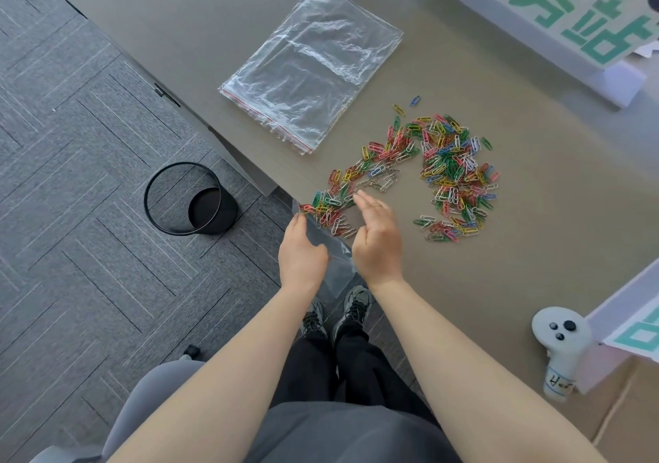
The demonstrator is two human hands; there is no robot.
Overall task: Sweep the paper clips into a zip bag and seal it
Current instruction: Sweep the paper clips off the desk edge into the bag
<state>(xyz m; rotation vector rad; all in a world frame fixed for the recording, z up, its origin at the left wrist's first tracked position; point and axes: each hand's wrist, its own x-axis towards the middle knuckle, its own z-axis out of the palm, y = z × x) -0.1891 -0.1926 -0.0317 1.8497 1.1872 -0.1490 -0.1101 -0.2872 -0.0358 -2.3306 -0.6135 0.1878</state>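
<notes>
Loose spread of small multicoloured wire paper clips (428, 173) on the grey-brown tabletop (535, 212), lying in a rough arc: dense clump on the right, a band running down-left to the table's near edge. The lowest clips sit at the edge, right at the mouth of a clear plastic zip bag (338, 259) held just below table level; some clips overlap the bag's upper lip.

Left hand (301, 252) grips the bag's left side, fingers curled round the plastic. Right hand (376, 237) holds nothing, fingers straight and together, edge-on to the table, fingertips at the clip band nearest the bag.

Further back on the table, a stack of clear flat zip bags with red seal lines (310, 66), apart from the clips. White signboard with green characters (570, 9) along the far right. White handheld controller with black buttons (561, 337) near the right edge, beside another white board corner (627, 320).

On the grey carpet floor (71, 177), a black wire-mesh wastebasket (189, 198) left of the table. Person's black trousers and grey sneakers (356, 302) visible below the bag.
</notes>
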